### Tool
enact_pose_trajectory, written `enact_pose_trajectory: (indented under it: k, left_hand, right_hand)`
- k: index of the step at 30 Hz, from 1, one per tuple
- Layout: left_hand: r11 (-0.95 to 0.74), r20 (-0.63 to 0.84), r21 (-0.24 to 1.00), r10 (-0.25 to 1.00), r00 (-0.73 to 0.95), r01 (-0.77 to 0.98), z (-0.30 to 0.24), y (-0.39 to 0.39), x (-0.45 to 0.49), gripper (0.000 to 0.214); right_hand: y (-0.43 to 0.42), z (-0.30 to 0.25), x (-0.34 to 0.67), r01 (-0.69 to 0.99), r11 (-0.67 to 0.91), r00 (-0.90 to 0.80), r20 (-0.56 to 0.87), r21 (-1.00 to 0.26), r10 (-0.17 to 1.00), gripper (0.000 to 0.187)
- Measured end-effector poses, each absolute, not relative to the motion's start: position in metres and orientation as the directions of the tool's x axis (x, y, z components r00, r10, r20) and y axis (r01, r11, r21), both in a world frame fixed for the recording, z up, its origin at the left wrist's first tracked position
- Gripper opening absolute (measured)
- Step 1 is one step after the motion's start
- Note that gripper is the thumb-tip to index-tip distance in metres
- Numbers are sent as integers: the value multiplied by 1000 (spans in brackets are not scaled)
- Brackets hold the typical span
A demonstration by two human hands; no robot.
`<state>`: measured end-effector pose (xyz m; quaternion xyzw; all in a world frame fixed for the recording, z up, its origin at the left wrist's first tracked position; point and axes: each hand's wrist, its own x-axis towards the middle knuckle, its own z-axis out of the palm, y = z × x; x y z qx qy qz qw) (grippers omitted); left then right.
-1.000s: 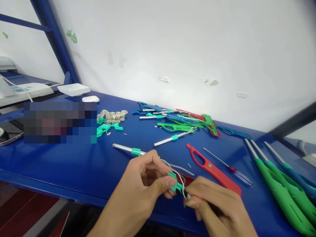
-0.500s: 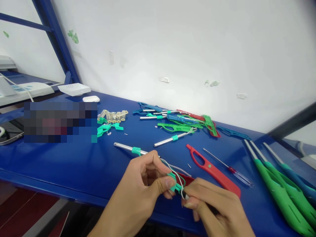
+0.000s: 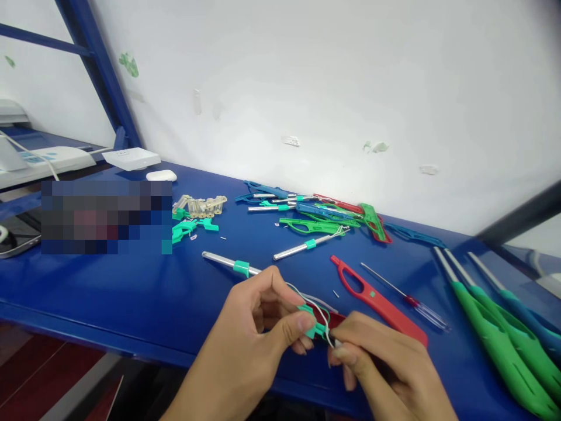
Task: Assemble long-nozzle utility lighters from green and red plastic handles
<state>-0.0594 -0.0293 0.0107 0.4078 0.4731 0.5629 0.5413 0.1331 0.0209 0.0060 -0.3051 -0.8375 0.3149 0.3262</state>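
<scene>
Between the thumb and fingers of my left hand (image 3: 263, 336) is a small green plastic trigger piece (image 3: 312, 329). The fingertips of my right hand (image 3: 377, 356) pinch the end of a white wire (image 3: 325, 318), along with a small dark part mostly hidden by the fingers. Behind my hands lies a metal lighter tube (image 3: 219, 259) with a green collar (image 3: 241, 267). A red casing half (image 3: 335, 319) rests partly hidden beneath the hands. Another red lighter casing half (image 3: 381, 304) lies to the right, beside a screwdriver (image 3: 414, 303) with a clear and red handle.
Assembled green lighters (image 3: 491, 333) and a blue one (image 3: 526, 310) stand at the right. Against the wall is a pile of casings and tubes (image 3: 315, 213). Clear fuel tanks (image 3: 204, 206) and green triggers (image 3: 188, 228) sit at back left. The blue table's front edge (image 3: 131, 345) is close.
My right hand has shifted slightly right and down with the wire end, away from the green trigger piece. Less of the dark part shows now. My left hand is nearly still.
</scene>
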Motion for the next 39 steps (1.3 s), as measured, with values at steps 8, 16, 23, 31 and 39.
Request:
enact_pose_trajectory:
  k: [8, 16, 23, 31, 39]
  left_hand:
    - [49, -71, 965, 995, -74, -259, 10, -30, -60, 29]
    - [52, -61, 949, 998, -20, -310, 11, -30, -62, 23]
    - [42, -53, 950, 998, -26, -310, 8, -31, -62, 24]
    - [37, -47, 947, 999, -23, -319, 9, -29, -62, 24]
    - [42, -60, 935, 997, -40, -352, 10, -30, -62, 28]
  right_hand:
    - [21, 4, 137, 294, 619, -657, 316, -729, 684, 28]
    - [23, 4, 139, 323, 645, -694, 290, -693, 659, 31]
    - [22, 3, 138, 325, 672, -698, 310, -666, 645, 30]
    - [22, 6, 135, 277, 706, -685, 381, -652, 621, 29]
    - [22, 7, 136, 293, 680, -676, 358, -672, 644, 27]
